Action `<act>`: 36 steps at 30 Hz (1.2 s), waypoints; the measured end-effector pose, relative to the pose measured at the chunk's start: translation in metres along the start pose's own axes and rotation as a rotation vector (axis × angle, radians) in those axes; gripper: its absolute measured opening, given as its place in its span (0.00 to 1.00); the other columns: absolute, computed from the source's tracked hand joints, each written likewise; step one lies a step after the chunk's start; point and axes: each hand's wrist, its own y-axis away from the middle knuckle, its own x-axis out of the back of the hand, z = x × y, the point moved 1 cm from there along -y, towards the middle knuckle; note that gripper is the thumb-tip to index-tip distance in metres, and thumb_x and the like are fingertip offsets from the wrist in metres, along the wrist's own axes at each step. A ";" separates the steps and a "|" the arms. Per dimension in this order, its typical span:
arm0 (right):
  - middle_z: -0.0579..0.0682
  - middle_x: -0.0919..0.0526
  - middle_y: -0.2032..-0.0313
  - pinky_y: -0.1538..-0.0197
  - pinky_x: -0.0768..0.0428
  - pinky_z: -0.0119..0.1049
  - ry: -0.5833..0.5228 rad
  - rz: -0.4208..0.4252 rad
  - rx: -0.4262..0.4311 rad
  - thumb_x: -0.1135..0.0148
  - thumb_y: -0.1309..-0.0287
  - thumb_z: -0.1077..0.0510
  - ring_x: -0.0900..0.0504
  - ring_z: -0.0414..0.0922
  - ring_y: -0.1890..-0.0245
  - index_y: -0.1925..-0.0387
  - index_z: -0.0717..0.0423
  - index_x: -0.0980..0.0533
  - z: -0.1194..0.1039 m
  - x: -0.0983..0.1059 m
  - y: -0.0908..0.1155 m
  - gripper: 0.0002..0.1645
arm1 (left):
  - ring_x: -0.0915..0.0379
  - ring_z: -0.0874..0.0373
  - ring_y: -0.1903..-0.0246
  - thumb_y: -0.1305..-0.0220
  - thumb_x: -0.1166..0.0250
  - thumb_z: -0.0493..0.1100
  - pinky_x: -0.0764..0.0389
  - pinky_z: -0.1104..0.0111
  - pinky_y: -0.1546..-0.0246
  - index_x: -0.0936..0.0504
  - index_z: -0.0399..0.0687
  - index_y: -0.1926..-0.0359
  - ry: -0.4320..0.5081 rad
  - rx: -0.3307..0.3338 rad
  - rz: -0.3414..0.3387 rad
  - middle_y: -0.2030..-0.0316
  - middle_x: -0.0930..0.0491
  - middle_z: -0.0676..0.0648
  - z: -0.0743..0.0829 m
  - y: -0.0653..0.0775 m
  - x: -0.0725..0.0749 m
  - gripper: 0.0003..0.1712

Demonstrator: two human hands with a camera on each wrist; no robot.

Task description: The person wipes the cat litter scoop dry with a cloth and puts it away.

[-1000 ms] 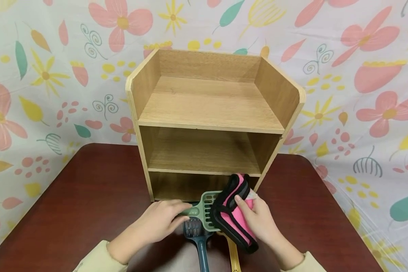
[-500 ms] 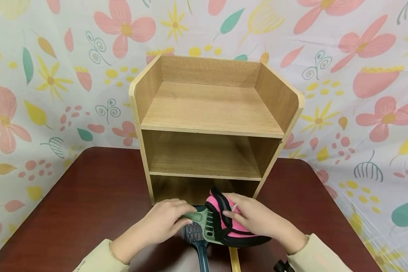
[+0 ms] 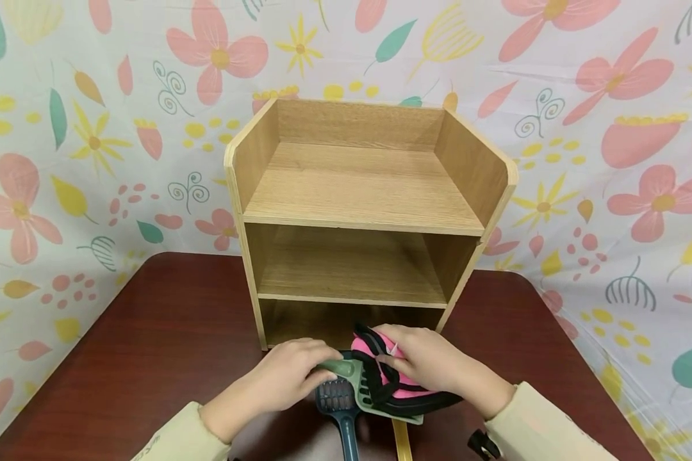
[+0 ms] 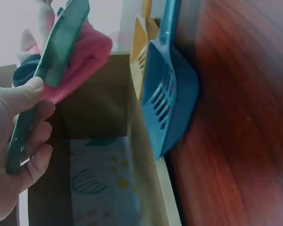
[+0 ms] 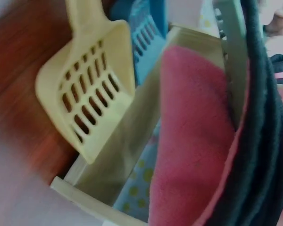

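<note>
Nearest the camera, well forward of the shelf (image 3: pixel 363 186), pale sleeves (image 3: pixel 193 429) are showing on both arms. The blue scoop (image 3: pixel 347 419) and yellow scoop (image 3: pixel 402 438) are lying before the shelf on the table (image 3: pixel 150 346), slotted heads pointing toward the shelf's bottom edge; the yellow one is sitting to the right. The left hand (image 3: pixel 291 376) is gripping the green scoop (image 3: pixel 354 371) by its handle, fingers curling round it; this scoop is being held over the other two, apart from them, in front of the shelf's bottom compartment. The right hand (image 3: pixel 423 358) is gripping the black-edged pink cloth (image 5: pixel 193 136) before the shelf's lower right. The cloth is covering part of the green scoop's head; whether they are touching is staying unclear. Farther on, the shelf is standing upright. Behind the shelf, a floral sheet (image 3: pixel 346 38) is hanging.
</note>
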 end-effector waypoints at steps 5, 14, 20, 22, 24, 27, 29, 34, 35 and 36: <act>0.37 0.20 0.69 0.68 0.25 0.30 0.002 0.055 -0.023 0.39 0.40 0.48 0.28 0.28 0.74 0.49 0.43 0.25 0.006 0.001 0.007 0.18 | 0.21 0.63 0.61 0.39 0.36 0.46 0.21 0.68 0.59 0.20 0.51 0.54 -0.009 0.030 0.023 0.62 0.18 0.56 -0.005 0.006 0.000 0.13; 0.36 0.19 0.65 0.65 0.24 0.31 -0.059 -0.024 -0.075 0.40 0.39 0.48 0.25 0.30 0.71 0.47 0.45 0.26 0.007 0.003 0.011 0.19 | 0.21 0.63 0.60 0.39 0.36 0.47 0.21 0.67 0.58 0.19 0.51 0.54 -0.043 0.024 0.009 0.61 0.18 0.56 -0.005 0.008 0.001 0.13; 0.44 0.17 0.54 0.57 0.19 0.38 -0.052 -0.036 0.000 0.42 0.37 0.48 0.18 0.37 0.59 0.44 0.49 0.27 -0.003 0.001 0.004 0.21 | 0.21 0.62 0.60 0.39 0.36 0.46 0.21 0.66 0.57 0.18 0.51 0.55 -0.030 -0.027 -0.012 0.62 0.18 0.56 -0.002 0.001 -0.001 0.12; 0.45 0.17 0.53 0.57 0.19 0.37 -0.040 -0.028 0.013 0.41 0.38 0.50 0.18 0.38 0.59 0.44 0.50 0.27 -0.006 0.000 0.002 0.22 | 0.21 0.62 0.60 0.39 0.36 0.46 0.21 0.66 0.57 0.18 0.51 0.55 -0.028 -0.025 -0.022 0.62 0.18 0.56 -0.002 -0.001 0.000 0.12; 0.45 0.17 0.53 0.58 0.19 0.37 -0.033 -0.036 0.016 0.40 0.39 0.51 0.18 0.38 0.59 0.44 0.50 0.27 -0.008 -0.001 0.000 0.22 | 0.21 0.62 0.59 0.39 0.36 0.47 0.21 0.66 0.57 0.18 0.51 0.55 -0.021 -0.013 -0.034 0.61 0.18 0.56 -0.002 -0.001 -0.001 0.12; 0.43 0.18 0.52 0.55 0.20 0.37 -0.055 -0.091 0.002 0.40 0.39 0.50 0.18 0.39 0.56 0.43 0.49 0.28 -0.012 -0.001 0.001 0.23 | 0.22 0.62 0.59 0.39 0.36 0.47 0.21 0.67 0.56 0.18 0.51 0.54 0.008 0.000 -0.053 0.61 0.18 0.57 -0.003 0.004 0.000 0.12; 0.42 0.18 0.52 0.54 0.20 0.38 -0.072 -0.121 -0.009 0.41 0.38 0.50 0.19 0.38 0.55 0.42 0.48 0.29 -0.015 -0.001 0.003 0.23 | 0.22 0.62 0.59 0.39 0.36 0.47 0.21 0.68 0.57 0.18 0.52 0.55 0.022 0.001 -0.048 0.62 0.18 0.57 -0.003 0.009 0.002 0.12; 0.39 0.19 0.67 0.64 0.23 0.31 -0.074 -0.021 -0.038 0.38 0.41 0.52 0.24 0.33 0.70 0.47 0.49 0.27 -0.013 -0.002 0.011 0.20 | 0.23 0.64 0.62 0.42 0.34 0.45 0.22 0.70 0.60 0.18 0.52 0.56 -0.006 -0.031 0.048 0.63 0.18 0.58 -0.006 0.015 0.007 0.12; 0.38 0.21 0.72 0.67 0.26 0.29 -0.084 0.018 -0.055 0.37 0.41 0.53 0.27 0.31 0.75 0.47 0.48 0.27 -0.010 -0.003 0.012 0.20 | 0.23 0.64 0.63 0.43 0.33 0.45 0.22 0.70 0.60 0.18 0.52 0.56 -0.018 -0.039 0.074 0.63 0.18 0.58 -0.007 0.014 0.007 0.12; 0.37 0.24 0.75 0.69 0.28 0.28 -0.098 0.063 -0.073 0.36 0.42 0.53 0.32 0.30 0.78 0.48 0.48 0.26 -0.008 -0.004 0.014 0.19 | 0.23 0.64 0.63 0.43 0.33 0.45 0.22 0.71 0.60 0.18 0.51 0.56 -0.030 -0.048 0.101 0.63 0.18 0.58 -0.008 0.013 0.007 0.13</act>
